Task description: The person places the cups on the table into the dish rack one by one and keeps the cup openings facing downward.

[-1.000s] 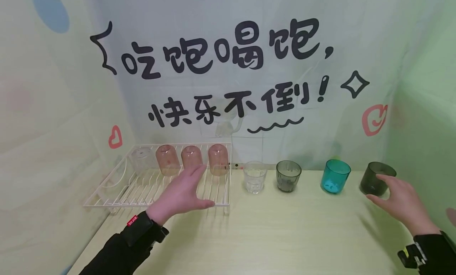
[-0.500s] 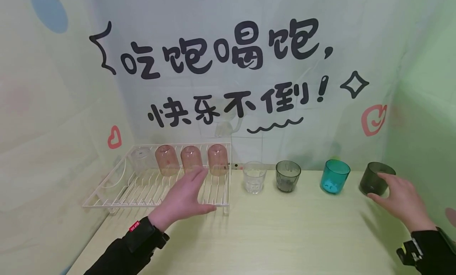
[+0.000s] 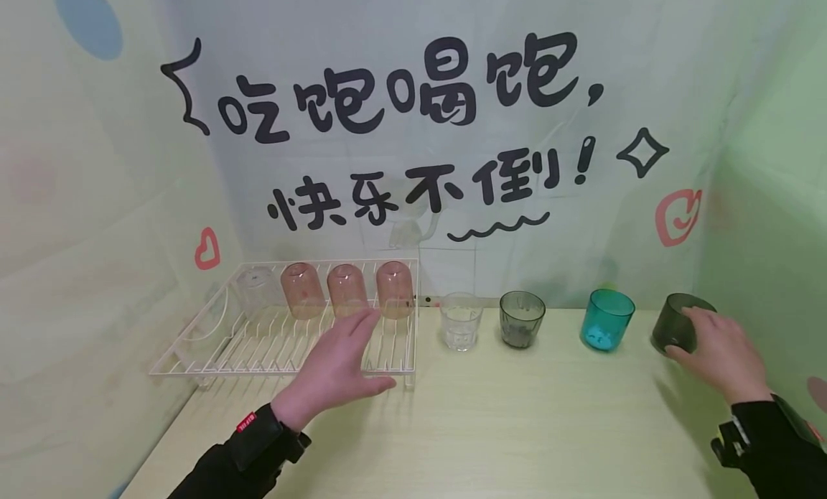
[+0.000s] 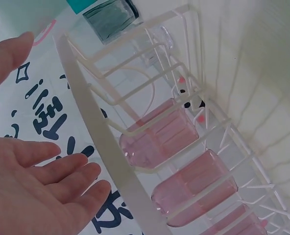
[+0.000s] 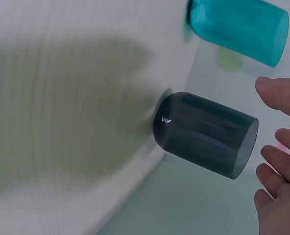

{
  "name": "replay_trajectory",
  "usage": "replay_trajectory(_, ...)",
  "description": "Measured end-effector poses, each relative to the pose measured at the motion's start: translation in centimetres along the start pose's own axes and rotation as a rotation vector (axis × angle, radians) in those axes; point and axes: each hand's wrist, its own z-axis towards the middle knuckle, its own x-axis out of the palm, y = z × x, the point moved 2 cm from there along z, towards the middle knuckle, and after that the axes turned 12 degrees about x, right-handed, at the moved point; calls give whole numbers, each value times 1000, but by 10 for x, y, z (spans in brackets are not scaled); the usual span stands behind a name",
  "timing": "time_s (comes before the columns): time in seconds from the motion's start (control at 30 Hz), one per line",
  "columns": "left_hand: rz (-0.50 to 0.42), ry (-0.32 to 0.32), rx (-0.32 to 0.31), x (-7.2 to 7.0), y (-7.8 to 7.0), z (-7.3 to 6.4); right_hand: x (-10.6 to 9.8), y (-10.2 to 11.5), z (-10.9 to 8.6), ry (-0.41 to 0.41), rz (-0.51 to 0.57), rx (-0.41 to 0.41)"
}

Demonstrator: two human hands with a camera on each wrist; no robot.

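Observation:
My right hand [image 3: 726, 359] is near a dark grey glass [image 3: 675, 327] that stands upright on the table at the far right. In the right wrist view a gap shows between that hand's spread fingers [image 5: 277, 161] and the glass rim. A teal glass [image 3: 607, 323] stands just to its left. My left hand [image 3: 336, 366] hovers by the front of a white wire rack [image 3: 213, 374], thumb apart from the fingers, holding nothing. Upside down on the rack are pink glasses [image 3: 395, 287] and a clear glass [image 3: 256, 287]; the left hand partly hides the lower rack.
Between rack and teal glass stand a clear faceted glass [image 3: 461, 323] and a grey-green glass [image 3: 522, 319], both upright. A printed cloth backdrop [image 3: 362, 39] rises behind the table [image 3: 517, 427]. The green side wall [image 3: 775, 269] is close to the right hand.
My right hand has moved slightly forward and left, closer to the dark grey glass. The left hand has shifted a little right and down. The glasses have stayed put.

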Motion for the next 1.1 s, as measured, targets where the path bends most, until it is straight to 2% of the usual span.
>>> replay_trajectory(0.43, 16, -26, 19, 1, -5, -3, 7, -1, 11, -15, -41, 6)
replay_trajectory(0.63, 10, -26, 25, 1, -7, -4, 10, -4, 18, 20, -75, 9)
replay_trajectory(0.93, 22, -40, 43, 4, -8, -5, 16, -6, 23, 62, -184, -29)
replay_trajectory(1.1, 21, -30, 37, 6, -7, -6, 15, 0, 17, 14, -172, 0)
